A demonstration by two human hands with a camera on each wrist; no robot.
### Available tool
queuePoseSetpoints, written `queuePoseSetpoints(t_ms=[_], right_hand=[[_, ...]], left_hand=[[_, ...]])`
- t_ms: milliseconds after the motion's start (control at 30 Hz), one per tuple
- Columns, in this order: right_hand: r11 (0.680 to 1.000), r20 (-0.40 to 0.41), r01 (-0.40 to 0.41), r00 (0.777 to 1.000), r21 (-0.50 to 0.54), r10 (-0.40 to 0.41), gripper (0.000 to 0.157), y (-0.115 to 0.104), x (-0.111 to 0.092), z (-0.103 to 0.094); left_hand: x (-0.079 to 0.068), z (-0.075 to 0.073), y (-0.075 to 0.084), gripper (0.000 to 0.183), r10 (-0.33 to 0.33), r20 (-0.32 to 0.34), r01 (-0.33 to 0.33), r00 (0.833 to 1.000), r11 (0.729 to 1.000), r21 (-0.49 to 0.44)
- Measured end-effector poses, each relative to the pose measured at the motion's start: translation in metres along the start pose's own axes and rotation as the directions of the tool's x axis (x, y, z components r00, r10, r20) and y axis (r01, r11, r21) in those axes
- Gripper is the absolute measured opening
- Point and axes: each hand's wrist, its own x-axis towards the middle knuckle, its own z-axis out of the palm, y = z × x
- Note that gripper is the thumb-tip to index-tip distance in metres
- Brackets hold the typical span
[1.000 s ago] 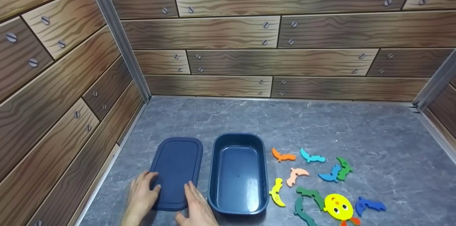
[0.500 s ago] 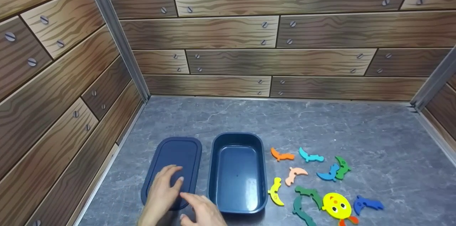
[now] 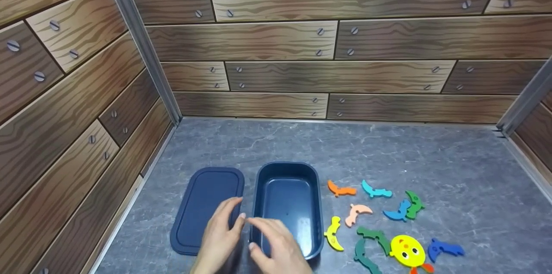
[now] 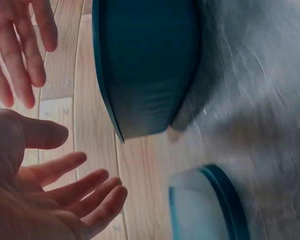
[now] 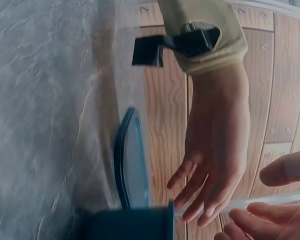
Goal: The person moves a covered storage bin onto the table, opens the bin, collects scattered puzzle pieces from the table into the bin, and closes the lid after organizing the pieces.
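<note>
A flat dark blue lid (image 3: pixel 207 205) lies on the grey table to the left of a deep, uncovered blue container (image 3: pixel 286 198). My left hand (image 3: pixel 222 233) hovers over the lid's near right corner, fingers spread and nothing in them. Just to its right, my right hand (image 3: pixel 278 244) overlaps the container's near left corner, fingers extended and holding nothing. In the left wrist view, both palms are apart from the container's wall (image 4: pixel 145 70). The right wrist view has the left hand (image 5: pixel 217 145) hanging relaxed beside the lid (image 5: pixel 132 165).
Right of the container lie several curved coloured pieces, among them an orange one (image 3: pixel 341 188), a yellow one (image 3: pixel 334 234) and a dark blue one (image 3: pixel 445 249). A yellow face piece (image 3: pixel 407 250) sits among them. Wood-patterned walls (image 3: pixel 276 41) enclose the table.
Both hands have left the lid's sides and moved right, towards the container. The lid's near end lies a little further left than a second ago. The coloured pieces stay put.
</note>
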Motion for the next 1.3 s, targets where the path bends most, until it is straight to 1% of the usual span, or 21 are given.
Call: queuePoseSetpoints(t_ms=[67,133,200,267,333,467,633,700,800,900,1067,1133,1300], right_hand=[[1.0,-0.046,0.022,0.999,-0.019,-0.023,0.043,0.004,-0.003,-0.006],[1.0,-0.073,0.018,0.997,-0.022,-0.02,0.042,0.007,-0.005,-0.013],[1.0,-0.097,0.007,0.995,-0.019,-0.009,0.042,0.011,-0.008,-0.019],[1.0,-0.106,-0.024,0.994,-0.01,0.022,0.041,0.014,-0.01,-0.026],[0.997,-0.097,-0.077,0.992,0.008,0.078,0.04,0.016,-0.012,-0.032],[0.987,-0.095,-0.156,0.983,0.024,0.158,0.041,0.023,-0.017,-0.044],[0.974,-0.106,-0.224,0.969,0.018,0.225,0.041,0.033,-0.026,-0.059],[0.964,-0.099,-0.264,0.959,0.019,0.264,0.041,0.037,-0.03,-0.066],[0.949,-0.095,-0.315,0.944,0.012,0.315,0.043,0.043,-0.034,-0.076],[0.937,-0.112,-0.35,0.931,0.005,0.348,0.043,0.05,-0.037,-0.084],[0.929,-0.165,-0.369,0.917,-0.012,0.363,0.047,0.064,-0.042,-0.096],[0.929,-0.182,-0.369,0.916,-0.026,0.358,0.048,0.069,-0.045,-0.1],[0.92,-0.198,-0.387,0.908,-0.06,0.369,0.049,0.082,-0.05,-0.11]], left_hand=[[-0.001,0.004,0.005,0.04,0.021,-0.014,-0.02,1.0,1.0,0.024],[-0.003,0.008,0.01,0.043,0.05,-0.028,-0.048,0.998,0.997,0.065],[-0.004,0.012,0.014,0.046,0.09,-0.036,-0.085,0.995,0.988,0.125],[-0.006,0.016,0.016,0.049,0.13,-0.039,-0.121,0.991,0.975,0.186],[-0.007,0.021,0.018,0.051,0.156,-0.035,-0.143,0.987,0.959,0.243],[-0.007,0.03,0.019,0.059,0.18,-0.013,-0.166,0.984,0.929,0.33],[-0.005,0.039,0.018,0.068,0.152,0.026,-0.15,0.988,0.908,0.391],[-0.004,0.041,0.018,0.068,0.131,0.045,-0.138,0.99,0.904,0.405],[-0.003,0.043,0.017,0.069,0.116,0.066,-0.134,0.991,0.89,0.435],[-0.002,0.044,0.016,0.069,0.107,0.092,-0.138,0.99,0.877,0.46],[0.0,0.046,0.016,0.071,0.064,0.145,-0.127,0.987,0.867,0.482],[0.0,0.047,0.016,0.072,0.048,0.162,-0.122,0.986,0.865,0.486],[0.0,0.048,0.015,0.069,0.014,0.203,-0.113,0.979,0.867,0.485]])
